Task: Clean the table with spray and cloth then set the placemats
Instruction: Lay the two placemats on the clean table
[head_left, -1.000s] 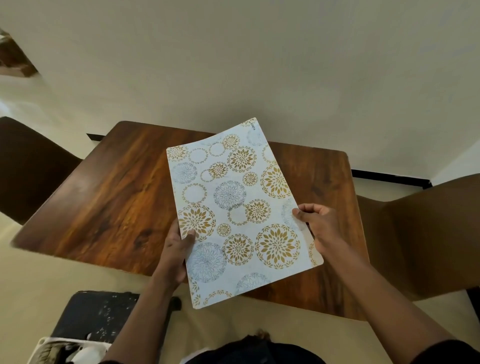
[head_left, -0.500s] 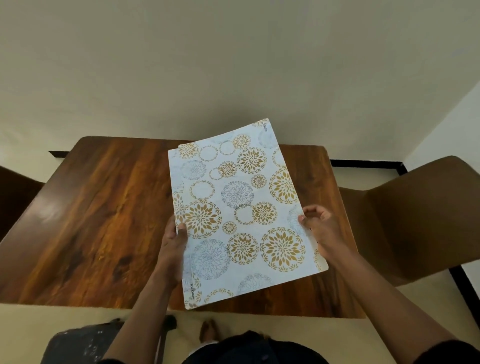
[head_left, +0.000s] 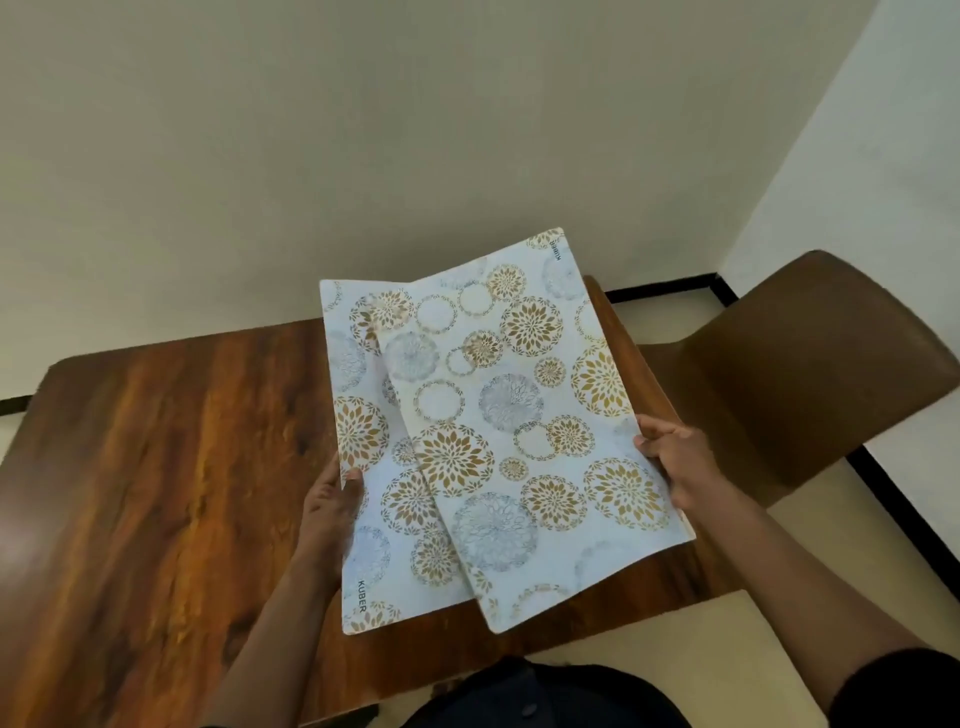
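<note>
Two white placemats with gold and grey flower circles are held above the wooden table (head_left: 156, 467). The upper placemat (head_left: 524, 415) is fanned to the right, and my right hand (head_left: 675, 462) grips its right edge. The lower placemat (head_left: 358, 415) shows on the left with the word KUBER near its bottom edge. My left hand (head_left: 332, 509) holds its left edge, thumb on top. The two mats overlap in the middle. No spray bottle or cloth is in view.
A brown chair (head_left: 800, 374) stands right of the table, close to its right edge. A pale wall rises behind the table, with a black skirting line at its foot. Cream floor shows at the lower right.
The single stack has split into two mats: my right hand drew the upper one to the right, while my left hand keeps the lower one. The view swung right along the table.
</note>
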